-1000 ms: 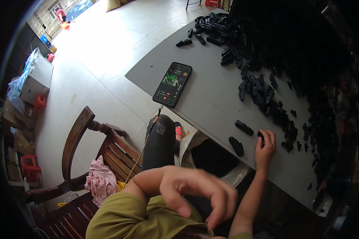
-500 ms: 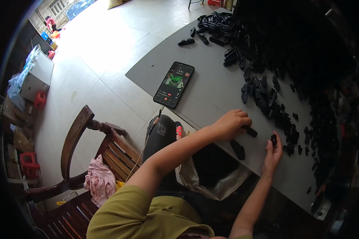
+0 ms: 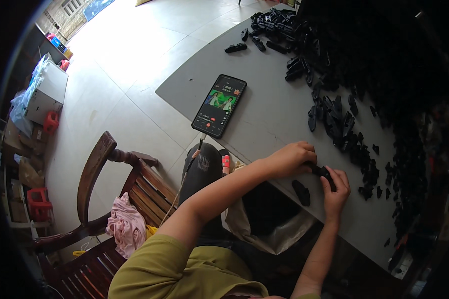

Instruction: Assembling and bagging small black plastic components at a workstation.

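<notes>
My left hand point(image 3: 295, 158) is closed on an elongated black plastic piece point(image 3: 314, 168) above the grey table point(image 3: 264, 119). My right hand point(image 3: 338, 192) pinches a small black part point(image 3: 326, 173) against the end of that piece; the exact contact is hidden by my fingers. Another long black piece point(image 3: 301, 193) lies on the table near its front edge, just below my hands. Beyond them is a heap of similar long black pieces point(image 3: 334, 119), and smaller black parts point(image 3: 366, 174) are strewn to the right.
A phone point(image 3: 219, 105) with a lit screen lies at the table's left, a cable point(image 3: 187, 172) running from it. An open bag point(image 3: 279, 244), dark inside, hangs below the table edge by my lap. A wooden chair point(image 3: 95, 174) with pink cloth point(image 3: 127, 224) stands at left.
My right hand has moved up and left, bringing its small part to the long piece in my left hand. The view has shifted slightly.
</notes>
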`<state>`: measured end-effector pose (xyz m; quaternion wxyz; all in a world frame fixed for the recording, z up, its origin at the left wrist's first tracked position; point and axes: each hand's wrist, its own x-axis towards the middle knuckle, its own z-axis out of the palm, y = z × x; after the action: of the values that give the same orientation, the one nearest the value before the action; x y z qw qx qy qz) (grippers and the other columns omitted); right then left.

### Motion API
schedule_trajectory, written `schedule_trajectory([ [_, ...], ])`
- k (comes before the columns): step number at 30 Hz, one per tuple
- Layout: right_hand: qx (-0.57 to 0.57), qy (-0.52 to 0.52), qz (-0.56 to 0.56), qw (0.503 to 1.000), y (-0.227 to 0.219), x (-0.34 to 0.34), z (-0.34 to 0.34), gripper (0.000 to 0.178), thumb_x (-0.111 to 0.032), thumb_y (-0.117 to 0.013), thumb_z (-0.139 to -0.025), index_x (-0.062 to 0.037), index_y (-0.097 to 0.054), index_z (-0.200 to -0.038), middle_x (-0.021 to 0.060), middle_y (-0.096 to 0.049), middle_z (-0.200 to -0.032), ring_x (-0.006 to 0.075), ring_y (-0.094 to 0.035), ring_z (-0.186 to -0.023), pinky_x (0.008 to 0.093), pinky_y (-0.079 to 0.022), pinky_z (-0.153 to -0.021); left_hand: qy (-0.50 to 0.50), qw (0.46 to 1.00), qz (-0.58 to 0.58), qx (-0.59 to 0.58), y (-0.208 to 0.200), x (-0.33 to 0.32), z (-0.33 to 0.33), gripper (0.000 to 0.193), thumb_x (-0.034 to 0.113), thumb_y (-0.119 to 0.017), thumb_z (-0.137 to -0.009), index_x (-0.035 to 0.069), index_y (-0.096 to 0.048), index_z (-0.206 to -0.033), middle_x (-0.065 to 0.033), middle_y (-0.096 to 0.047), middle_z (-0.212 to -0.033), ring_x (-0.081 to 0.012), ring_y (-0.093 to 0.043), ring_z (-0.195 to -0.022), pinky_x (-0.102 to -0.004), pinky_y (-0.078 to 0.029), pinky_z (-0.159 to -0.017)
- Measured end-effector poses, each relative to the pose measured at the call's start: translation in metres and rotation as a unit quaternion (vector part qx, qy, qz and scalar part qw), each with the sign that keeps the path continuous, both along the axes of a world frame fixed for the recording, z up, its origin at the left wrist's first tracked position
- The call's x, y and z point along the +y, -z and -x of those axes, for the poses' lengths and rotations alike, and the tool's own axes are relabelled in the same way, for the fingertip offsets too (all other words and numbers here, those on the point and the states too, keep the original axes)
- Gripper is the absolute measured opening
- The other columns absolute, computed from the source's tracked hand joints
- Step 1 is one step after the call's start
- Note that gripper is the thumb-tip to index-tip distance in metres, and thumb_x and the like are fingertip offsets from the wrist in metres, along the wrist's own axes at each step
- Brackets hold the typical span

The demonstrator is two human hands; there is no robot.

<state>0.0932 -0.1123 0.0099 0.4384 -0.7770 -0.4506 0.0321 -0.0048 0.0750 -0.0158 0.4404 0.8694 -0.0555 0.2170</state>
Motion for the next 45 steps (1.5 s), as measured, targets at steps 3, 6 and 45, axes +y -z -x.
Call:
schedule_trajectory([
  [3,-0.037,-0.017,0.033,0.999,-0.001,-0.001,-0.004,0.03,-0.003,-0.071,-0.078,0.0004,-0.067,-0.107,0.0099,-0.059,-0.092,0.0245,-0.057,-0.083,0.0337,-0.047,-0.074,0.011,1.0,0.005,-0.002,0.002,0.001,0.001,0.024,0.01,-0.072,-0.072,0.002,-0.066,-0.093,-0.0121,-0.061,-0.093,-0.0325,-0.057,-0.094,-0.0401,-0.046,-0.084],
  [6,-0.032,-0.025,0.07,0.997,-0.005,-0.007,-0.009,0.031,-0.002,-0.072,-0.074,0.0,-0.067,-0.105,0.0096,-0.057,-0.092,0.0254,-0.055,-0.087,0.0343,-0.046,-0.077,0.017,1.0,0.015,-0.01,0.002,0.002,0.0,0.023,0.009,-0.073,-0.07,0.001,-0.067,-0.091,-0.012,-0.062,-0.093,-0.0321,-0.058,-0.094,-0.0401,-0.046,-0.084],
  [45,0.011,-0.098,0.113,0.989,-0.011,-0.033,-0.001,0.034,-0.016,-0.073,-0.076,-0.0028,-0.069,-0.107,0.0095,-0.055,-0.106,0.0258,-0.051,-0.105,0.0351,-0.042,-0.091,0.086,0.996,-0.009,-0.011,-0.005,0.01,-0.003,0.022,0.009,-0.07,-0.073,0.004,-0.067,-0.095,-0.0114,-0.064,-0.1,-0.0309,-0.058,-0.098,-0.0395,-0.047,-0.088],
])
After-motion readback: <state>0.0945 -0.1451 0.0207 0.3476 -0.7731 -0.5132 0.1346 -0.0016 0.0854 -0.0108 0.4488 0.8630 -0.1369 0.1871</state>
